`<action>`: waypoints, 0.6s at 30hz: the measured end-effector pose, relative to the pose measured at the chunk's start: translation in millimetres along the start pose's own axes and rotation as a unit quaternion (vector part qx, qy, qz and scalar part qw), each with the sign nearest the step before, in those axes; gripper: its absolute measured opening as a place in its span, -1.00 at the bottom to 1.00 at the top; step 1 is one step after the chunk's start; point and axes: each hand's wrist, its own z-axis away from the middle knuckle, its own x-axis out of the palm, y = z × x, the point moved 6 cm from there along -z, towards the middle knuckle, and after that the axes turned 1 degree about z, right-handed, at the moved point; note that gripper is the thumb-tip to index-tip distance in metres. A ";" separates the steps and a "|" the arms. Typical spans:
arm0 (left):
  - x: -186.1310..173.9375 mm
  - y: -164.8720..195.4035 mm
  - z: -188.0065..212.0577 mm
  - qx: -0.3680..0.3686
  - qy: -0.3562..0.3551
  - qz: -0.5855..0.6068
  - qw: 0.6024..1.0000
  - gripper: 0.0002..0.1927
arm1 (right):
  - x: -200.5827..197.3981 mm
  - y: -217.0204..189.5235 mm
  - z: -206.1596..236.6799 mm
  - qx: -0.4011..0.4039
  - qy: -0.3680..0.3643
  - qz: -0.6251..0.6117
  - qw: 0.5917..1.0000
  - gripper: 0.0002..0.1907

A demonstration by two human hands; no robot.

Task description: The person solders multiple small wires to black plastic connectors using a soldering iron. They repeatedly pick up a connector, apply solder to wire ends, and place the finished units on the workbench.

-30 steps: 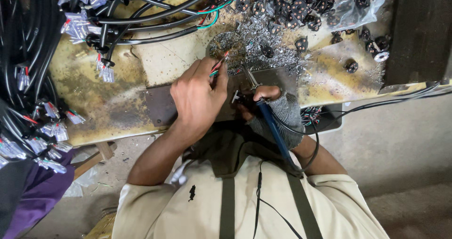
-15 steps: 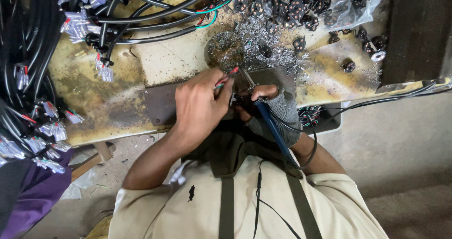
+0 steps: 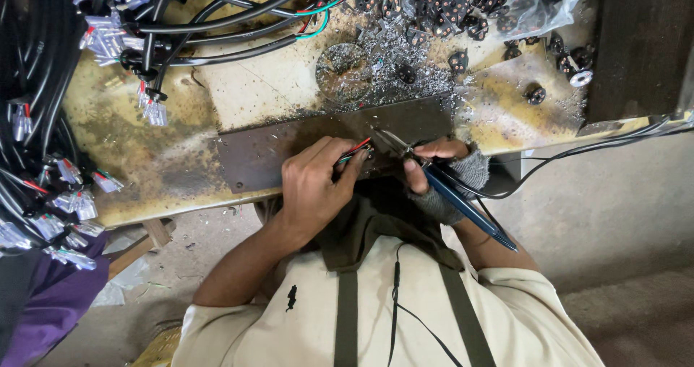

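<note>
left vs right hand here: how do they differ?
The left hand is bare; the right hand wears a grey fingerless glove. The left hand pinches thin red and green wires; the right hand grips a blue-handled soldering iron like a pen. Both hands work close together over the dark plate at the bench edge.
</note>
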 end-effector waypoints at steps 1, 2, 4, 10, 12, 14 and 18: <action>-0.3 0.1 -0.4 0.000 -0.001 0.000 1.000 -0.89 | 0.8 3.7 1.0 -0.016 -0.014 -0.012 1.000 -0.68; -0.4 0.3 -0.9 0.001 -0.003 0.000 1.000 -0.89 | 2.3 5.6 2.3 -0.033 -0.027 -0.024 0.999 -0.70; -0.2 1.1 -1.5 0.002 -0.001 -0.002 1.000 -0.89 | 2.8 6.1 5.2 -0.058 -0.029 -0.031 0.997 -0.71; -0.6 3.2 -0.5 0.015 0.009 -0.009 1.000 -0.89 | 1.4 -0.7 4.2 -0.123 -0.001 0.008 0.992 -0.72; 0.0 3.7 -0.3 0.021 0.008 -0.018 1.000 -0.89 | 3.8 -5.6 4.2 -0.217 -0.016 0.029 0.976 -0.72; -0.8 6.0 0.0 0.040 0.022 -0.030 0.999 -0.87 | 8.1 -8.7 8.7 -0.309 -0.030 0.052 0.949 -0.71; 0.7 5.9 0.0 0.040 0.033 -0.035 0.998 -0.87 | 11.7 16.7 5.1 -0.117 -0.041 -0.064 0.990 -0.73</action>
